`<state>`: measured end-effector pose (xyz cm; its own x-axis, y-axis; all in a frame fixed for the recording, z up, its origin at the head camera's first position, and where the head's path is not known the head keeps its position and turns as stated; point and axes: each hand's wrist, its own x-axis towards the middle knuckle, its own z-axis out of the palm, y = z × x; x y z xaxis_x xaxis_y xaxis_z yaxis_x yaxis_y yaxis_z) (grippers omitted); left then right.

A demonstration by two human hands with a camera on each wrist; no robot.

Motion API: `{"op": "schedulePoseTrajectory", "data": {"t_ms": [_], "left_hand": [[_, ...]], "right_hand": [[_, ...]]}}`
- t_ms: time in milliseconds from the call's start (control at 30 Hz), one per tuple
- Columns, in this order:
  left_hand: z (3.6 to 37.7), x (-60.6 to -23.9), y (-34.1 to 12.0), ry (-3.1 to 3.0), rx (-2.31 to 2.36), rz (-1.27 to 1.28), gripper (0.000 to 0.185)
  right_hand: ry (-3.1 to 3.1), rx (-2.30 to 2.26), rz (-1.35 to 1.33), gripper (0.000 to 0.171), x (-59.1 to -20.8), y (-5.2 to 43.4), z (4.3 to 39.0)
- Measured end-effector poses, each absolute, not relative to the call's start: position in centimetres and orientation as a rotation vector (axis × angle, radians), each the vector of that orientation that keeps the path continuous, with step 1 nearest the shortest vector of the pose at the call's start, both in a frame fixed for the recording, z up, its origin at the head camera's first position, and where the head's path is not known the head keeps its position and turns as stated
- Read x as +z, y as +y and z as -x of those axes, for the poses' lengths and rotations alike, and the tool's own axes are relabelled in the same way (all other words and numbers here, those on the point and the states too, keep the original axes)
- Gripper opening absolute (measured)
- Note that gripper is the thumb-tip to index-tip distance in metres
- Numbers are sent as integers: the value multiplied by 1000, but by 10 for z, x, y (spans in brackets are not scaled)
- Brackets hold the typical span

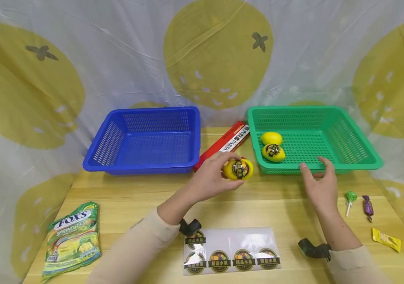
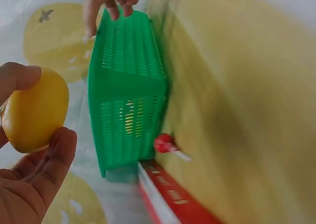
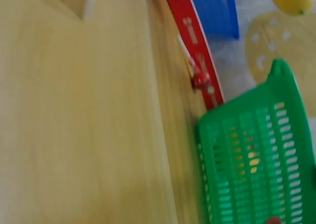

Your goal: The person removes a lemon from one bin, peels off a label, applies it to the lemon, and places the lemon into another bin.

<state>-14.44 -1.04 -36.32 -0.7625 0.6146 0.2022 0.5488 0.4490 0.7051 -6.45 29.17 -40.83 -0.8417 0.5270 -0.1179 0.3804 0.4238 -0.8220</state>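
My left hand (image 1: 210,177) holds a yellow lemon (image 1: 238,169) between thumb and fingers, raised in front of the gap between two baskets. A round black fruit sticker (image 1: 241,169) is on its side. In the left wrist view, the lemon's (image 2: 37,110) plain side shows. My right hand (image 1: 320,185) is at the front rim of the green basket (image 1: 351,157), fingers spread and loosely bent, with nothing between them; whether it touches the rim I cannot tell. Inside that basket lie a lemon (image 1: 271,138) showing no sticker and a stickered lemon (image 1: 274,153).
A blue basket (image 1: 141,169) stands at back left, a red pasta box (image 1: 219,144) between baskets. A red lollipop (image 2: 165,143) lies beside it. Sticker sheet (image 1: 230,240) lies in front, candy bag (image 1: 74,238) left; green lollipop (image 1: 350,196), purple candy (image 1: 367,207), yellow candy (image 1: 386,239) right.
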Motion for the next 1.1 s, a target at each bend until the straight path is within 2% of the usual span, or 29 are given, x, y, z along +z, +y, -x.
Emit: {"op": "schedulePoseTrajectory", "data": {"t_ms": [233, 433, 633, 900, 1100], "left_hand": [[193, -333, 52, 2643, 881, -1240, 60], [214, -352, 88, 2778, 668, -1151, 65], [216, -373, 100, 2823, 588, -892, 64], [216, -373, 107, 2842, 620, -762, 70], [197, -375, 81, 2849, 706, -696, 93]], "right_hand": [[-2475, 1514, 877, 88, -409, 297, 81], [-2464, 1563, 857, 87, -417, 286, 87], [-2458, 1571, 837, 86, -418, 283, 87], [-2445, 1549, 785, 83, -416, 285, 97], [-2489, 1580, 759, 86, -418, 284, 99]]}}
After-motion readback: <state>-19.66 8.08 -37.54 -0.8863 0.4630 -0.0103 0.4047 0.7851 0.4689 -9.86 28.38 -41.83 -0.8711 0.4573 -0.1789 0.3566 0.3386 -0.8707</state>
